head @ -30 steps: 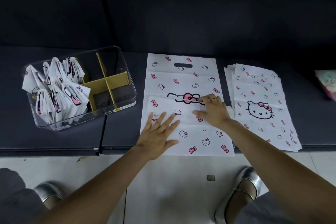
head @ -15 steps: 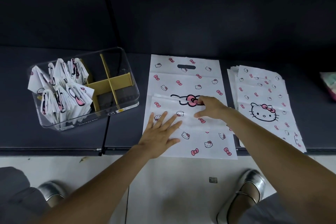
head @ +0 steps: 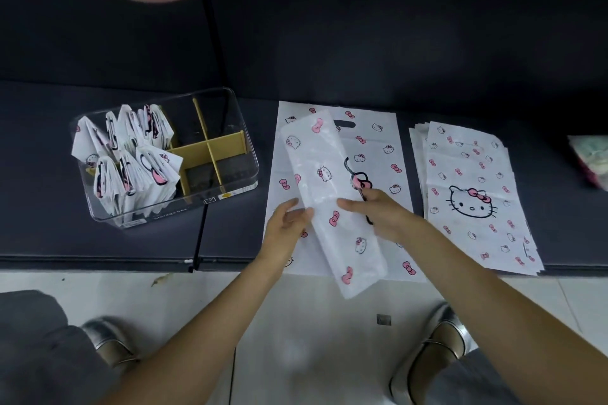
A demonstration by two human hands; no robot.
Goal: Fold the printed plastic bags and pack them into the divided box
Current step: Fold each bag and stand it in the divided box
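Dark padding covers the bench (head: pixel 131 240) and the wall behind it, with pale floor tiles below its front edge. Largest on the bench is a printed bag (head: pixel 378 154) lying flat in the middle, its handle slot at the far end. Right of it, just beside, sits a stack of bags (head: pixel 470 200) showing a cat face. To the left, apart from the flat bag, stands a clear divided box (head: pixel 230 174) with yellow dividers; folded bags (head: pixel 131 158) stand upright in its left compartments, while the right ones hold none. Above the flat bag, a bag folded into a long strip (head: pixel 332 200) runs tilted from far left to near right. The left hand (head: pixel 286 223) touches the strip's left edge with relaxed, nearly straight fingers. The right hand (head: pixel 378 210) holds its right edge, thumb over the top.
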